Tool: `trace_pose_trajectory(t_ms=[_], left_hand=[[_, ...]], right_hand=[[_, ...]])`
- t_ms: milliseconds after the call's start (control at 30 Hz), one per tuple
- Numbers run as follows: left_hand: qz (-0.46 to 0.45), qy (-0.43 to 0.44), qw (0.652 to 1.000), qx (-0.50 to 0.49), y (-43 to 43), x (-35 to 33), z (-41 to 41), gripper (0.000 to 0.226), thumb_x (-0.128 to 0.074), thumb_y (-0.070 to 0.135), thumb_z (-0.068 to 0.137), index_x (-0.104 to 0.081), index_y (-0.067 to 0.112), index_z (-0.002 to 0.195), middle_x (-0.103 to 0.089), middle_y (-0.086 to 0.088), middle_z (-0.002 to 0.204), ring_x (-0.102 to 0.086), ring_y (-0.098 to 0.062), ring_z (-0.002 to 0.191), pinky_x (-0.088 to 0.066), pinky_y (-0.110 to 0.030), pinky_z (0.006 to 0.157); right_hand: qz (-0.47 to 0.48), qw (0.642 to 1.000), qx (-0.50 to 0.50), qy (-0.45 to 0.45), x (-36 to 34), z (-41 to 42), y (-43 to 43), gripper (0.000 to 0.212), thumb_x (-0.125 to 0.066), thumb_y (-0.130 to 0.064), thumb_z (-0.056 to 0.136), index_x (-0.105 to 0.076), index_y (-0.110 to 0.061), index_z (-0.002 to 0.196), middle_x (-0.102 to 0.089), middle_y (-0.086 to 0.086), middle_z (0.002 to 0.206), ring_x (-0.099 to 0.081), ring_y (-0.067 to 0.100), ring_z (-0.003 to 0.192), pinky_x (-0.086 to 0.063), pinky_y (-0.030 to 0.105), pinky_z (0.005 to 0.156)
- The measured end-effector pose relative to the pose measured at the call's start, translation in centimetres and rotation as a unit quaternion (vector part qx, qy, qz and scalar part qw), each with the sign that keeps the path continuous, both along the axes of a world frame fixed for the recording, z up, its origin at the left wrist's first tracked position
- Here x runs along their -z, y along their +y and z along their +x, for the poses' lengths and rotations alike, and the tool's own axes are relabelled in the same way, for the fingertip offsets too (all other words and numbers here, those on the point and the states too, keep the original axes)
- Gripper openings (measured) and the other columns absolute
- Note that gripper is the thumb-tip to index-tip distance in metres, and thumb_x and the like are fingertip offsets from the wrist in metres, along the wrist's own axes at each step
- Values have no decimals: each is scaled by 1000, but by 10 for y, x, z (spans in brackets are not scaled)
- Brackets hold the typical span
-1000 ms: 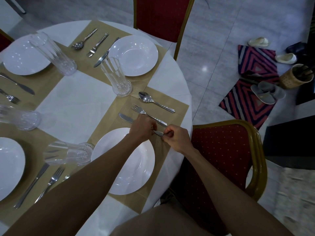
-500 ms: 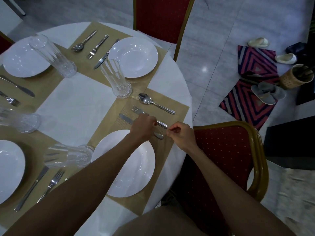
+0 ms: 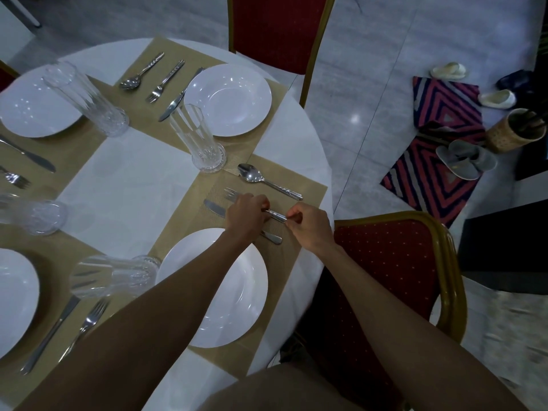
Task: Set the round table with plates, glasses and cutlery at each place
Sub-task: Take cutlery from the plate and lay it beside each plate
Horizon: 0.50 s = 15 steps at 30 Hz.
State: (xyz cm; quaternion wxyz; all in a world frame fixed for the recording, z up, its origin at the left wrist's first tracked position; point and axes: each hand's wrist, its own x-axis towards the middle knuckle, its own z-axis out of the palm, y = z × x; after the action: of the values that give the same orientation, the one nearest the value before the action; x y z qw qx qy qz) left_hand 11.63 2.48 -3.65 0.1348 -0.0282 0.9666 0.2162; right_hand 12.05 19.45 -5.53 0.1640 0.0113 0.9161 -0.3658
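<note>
In the middle of the frame, both hands are on the fork (image 3: 277, 216). The left hand (image 3: 246, 213) is curled over the middle of the fork. The right hand (image 3: 311, 225) pinches the end of the handle with its fingertips. The fork is on a tan mat (image 3: 296, 183), or just over it; I cannot tell which. Its prongs point to the upper left. The spoon (image 3: 267, 180) lies just above the fork. The knife (image 3: 214, 207) lies just below it, partly hidden under the left hand. Below the knife, a white plate (image 3: 240, 307) sits on the same mat. A glass (image 3: 112, 275) is just left of the plate. The round table (image 3: 133, 197) has a white cloth. A red chair (image 3: 385, 277) stands to the right of the table.
</note>
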Motion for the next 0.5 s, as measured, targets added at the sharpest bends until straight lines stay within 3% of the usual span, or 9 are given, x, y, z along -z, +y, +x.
trace_pose_trajectory(t_ms=[500], left_hand=[[16,7,1000,-10,0,0,-2,20,-67,25,90,-69,15,107,-62,-13,99,-56,-29,99,-51,-42,81]], right_hand=[[19,1000,2,-14,-5,-4,-3,11,-74,-21,86,-73,-22,97,-72,-8,91,-66,10,86,-55,29,79]])
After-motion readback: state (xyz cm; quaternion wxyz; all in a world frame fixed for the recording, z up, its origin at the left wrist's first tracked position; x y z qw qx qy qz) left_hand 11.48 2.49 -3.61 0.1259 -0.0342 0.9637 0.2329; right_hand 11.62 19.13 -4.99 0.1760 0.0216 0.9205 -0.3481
